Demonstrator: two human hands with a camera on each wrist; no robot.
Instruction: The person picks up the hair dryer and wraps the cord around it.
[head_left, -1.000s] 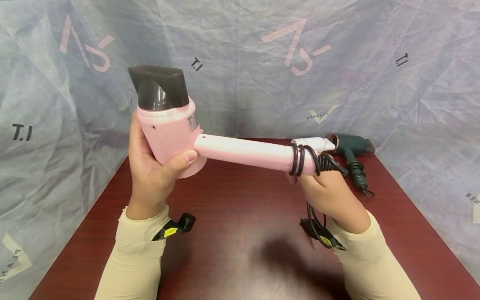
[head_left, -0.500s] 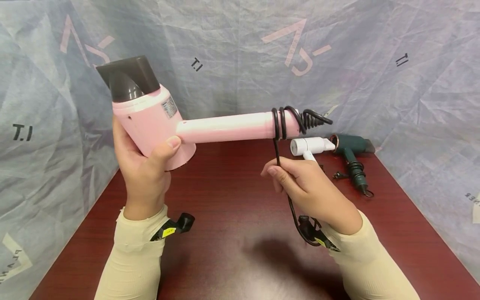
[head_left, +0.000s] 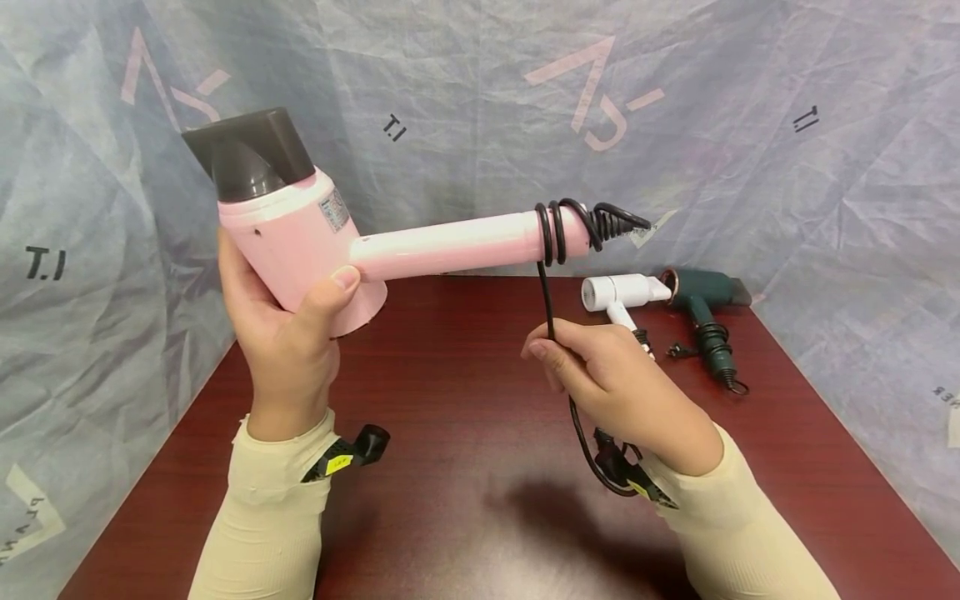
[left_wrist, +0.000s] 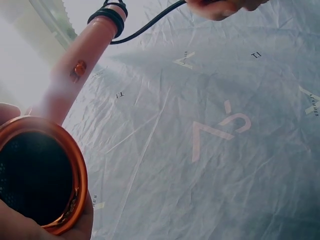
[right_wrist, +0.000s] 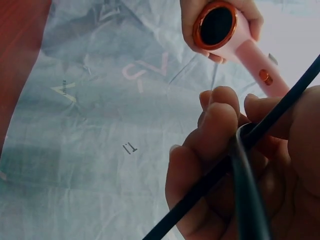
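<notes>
A pink hair dryer (head_left: 285, 242) with a dark nozzle (head_left: 251, 154) is held up over the table, its handle (head_left: 450, 246) stretching to the right. My left hand (head_left: 281, 350) grips its barrel, thumb by the handle's base. Black cord (head_left: 546, 292) loops round the handle's end, and a length of it drops to my right hand (head_left: 622, 375), which pinches it between thumb and fingers. Past those fingers, the cord hangs in a curve toward the wrist. The left wrist view shows the dryer's copper-rimmed back opening (left_wrist: 80, 170) and an orange switch (left_wrist: 80, 69) on the handle.
A white hair dryer (head_left: 618, 292) and a dark green one (head_left: 701, 287) lie at the back right of the reddish-brown table (head_left: 450, 400), cords wound on their handles. A grey printed cloth (head_left: 465, 125) walls in the back and sides.
My right hand has left the handle's end and come down onto the cord, pulling a strand free below the loops. The pink dryer has shifted left, its handle end tilting upward.
</notes>
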